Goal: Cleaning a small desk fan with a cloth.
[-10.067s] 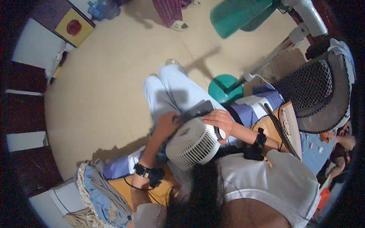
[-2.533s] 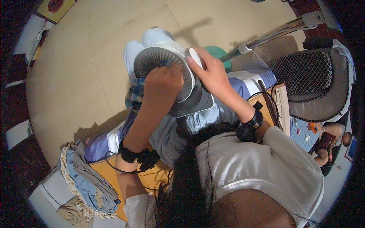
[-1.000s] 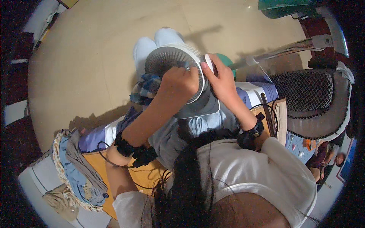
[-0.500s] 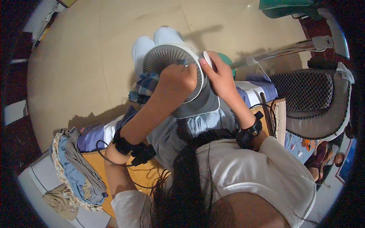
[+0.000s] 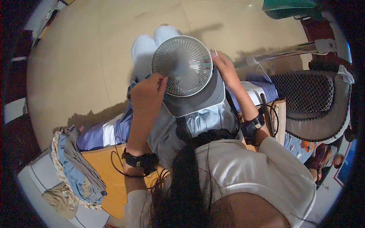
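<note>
A small desk fan (image 5: 181, 66) rests on my lap, its round ribbed grille facing up and its flat grey base (image 5: 197, 99) toward me. My right hand (image 5: 225, 67) grips the fan's right side, thumb at the rim and the other fingers partly hidden behind it. By the lower left rim of the grille is my left hand (image 5: 149, 90), its fingers pinched together at the edge. Whatever lies between those fingers is too small to make out. A dark blue plaid cloth (image 5: 133, 83) shows only in part, behind the left hand.
A grey mesh-backed chair (image 5: 304, 91) stands at the right, near a clear-wrapped pole (image 5: 281, 52). Folded clothes (image 5: 78, 167) lie at the left beside an orange-yellow board (image 5: 108, 176). A green plastic piece (image 5: 291, 7) is at the far right. Black cables loop around both wrists.
My left hand has moved from the middle of the grille to its lower left edge, uncovering the grille. The fan has turned to face up more, and my right hand has shifted along its side.
</note>
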A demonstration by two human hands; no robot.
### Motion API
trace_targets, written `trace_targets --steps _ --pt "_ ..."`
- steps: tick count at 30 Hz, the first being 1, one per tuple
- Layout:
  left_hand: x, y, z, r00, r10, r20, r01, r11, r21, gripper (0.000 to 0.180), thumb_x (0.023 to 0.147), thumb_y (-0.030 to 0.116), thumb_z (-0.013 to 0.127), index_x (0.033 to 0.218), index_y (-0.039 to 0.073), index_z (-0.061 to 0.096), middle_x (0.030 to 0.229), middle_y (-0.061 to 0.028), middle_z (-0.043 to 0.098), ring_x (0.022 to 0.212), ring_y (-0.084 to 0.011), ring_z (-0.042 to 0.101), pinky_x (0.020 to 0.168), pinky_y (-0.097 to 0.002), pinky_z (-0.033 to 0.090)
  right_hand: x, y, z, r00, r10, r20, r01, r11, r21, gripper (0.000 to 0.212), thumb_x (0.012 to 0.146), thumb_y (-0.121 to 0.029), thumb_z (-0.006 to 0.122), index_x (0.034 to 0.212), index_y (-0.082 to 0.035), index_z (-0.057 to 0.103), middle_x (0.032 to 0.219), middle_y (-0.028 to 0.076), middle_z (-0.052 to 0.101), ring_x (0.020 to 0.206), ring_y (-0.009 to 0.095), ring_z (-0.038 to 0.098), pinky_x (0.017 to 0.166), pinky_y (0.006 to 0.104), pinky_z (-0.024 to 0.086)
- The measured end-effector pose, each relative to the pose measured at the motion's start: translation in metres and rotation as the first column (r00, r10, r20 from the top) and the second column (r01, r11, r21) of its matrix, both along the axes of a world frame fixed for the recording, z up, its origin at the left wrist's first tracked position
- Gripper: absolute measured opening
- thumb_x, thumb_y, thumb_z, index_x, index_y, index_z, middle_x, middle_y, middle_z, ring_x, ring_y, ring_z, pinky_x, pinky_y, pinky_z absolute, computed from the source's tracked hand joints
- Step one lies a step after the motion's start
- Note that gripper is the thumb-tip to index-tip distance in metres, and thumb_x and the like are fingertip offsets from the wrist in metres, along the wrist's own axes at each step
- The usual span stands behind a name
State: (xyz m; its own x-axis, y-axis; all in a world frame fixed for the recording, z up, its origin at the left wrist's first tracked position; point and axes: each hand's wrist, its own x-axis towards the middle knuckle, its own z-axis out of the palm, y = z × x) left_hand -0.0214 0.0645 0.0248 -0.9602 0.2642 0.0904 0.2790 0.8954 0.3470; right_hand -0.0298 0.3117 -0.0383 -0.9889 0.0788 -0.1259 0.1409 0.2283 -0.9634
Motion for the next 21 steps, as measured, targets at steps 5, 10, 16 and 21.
trace_targets --steps 5,10,16,21 --pt "0.013 -0.009 -0.004 0.990 0.100 0.094 -0.111 0.987 0.113 0.018 0.078 0.027 0.057 0.089 0.012 0.058 0.063 -0.0098 0.058 0.058 -0.0274 0.058 0.052 -0.0373 0.044 -0.005 0.006 -0.011 0.992 0.040 0.123 -0.018 0.984 -0.176 0.043 0.088 -0.036 0.041 0.106 0.001 0.052 0.104 0.011 0.055 0.095 0.017 0.049 0.086 0.0267 0.035" --pt "0.016 -0.006 -0.012 0.994 0.104 0.032 -0.109 0.975 0.194 0.024 0.077 0.027 0.058 0.096 0.011 0.057 0.067 -0.0109 0.060 0.060 -0.0282 0.059 0.053 -0.0373 0.045 -0.008 0.001 0.006 0.992 -0.009 0.126 0.016 0.998 -0.056 0.037 0.086 -0.030 0.046 0.110 -0.001 0.050 0.105 0.012 0.054 0.097 0.019 0.049 0.088 0.0293 0.035" --pt "0.014 -0.005 -0.019 0.987 0.145 0.073 -0.154 0.979 0.135 0.021 0.077 0.025 0.057 0.091 0.009 0.058 0.071 -0.0128 0.061 0.062 -0.0296 0.059 0.055 -0.0394 0.045 -0.005 -0.019 0.044 0.879 0.215 -0.425 0.076 0.817 0.571 0.024 0.074 -0.012 0.059 0.096 -0.005 0.055 0.110 0.016 0.049 0.103 0.031 0.046 0.088 0.0363 0.037" --pt "0.006 -0.005 -0.021 0.986 0.144 0.090 -0.148 0.988 0.045 0.014 0.077 0.019 0.053 0.083 0.006 0.057 0.068 -0.0147 0.060 0.061 -0.0318 0.059 0.055 -0.0405 0.045 -0.003 -0.033 0.053 0.858 0.361 -0.367 0.008 0.703 0.711 0.019 0.070 -0.013 0.061 0.087 -0.005 0.058 0.111 0.016 0.048 0.107 0.033 0.043 0.089 0.0397 0.036"
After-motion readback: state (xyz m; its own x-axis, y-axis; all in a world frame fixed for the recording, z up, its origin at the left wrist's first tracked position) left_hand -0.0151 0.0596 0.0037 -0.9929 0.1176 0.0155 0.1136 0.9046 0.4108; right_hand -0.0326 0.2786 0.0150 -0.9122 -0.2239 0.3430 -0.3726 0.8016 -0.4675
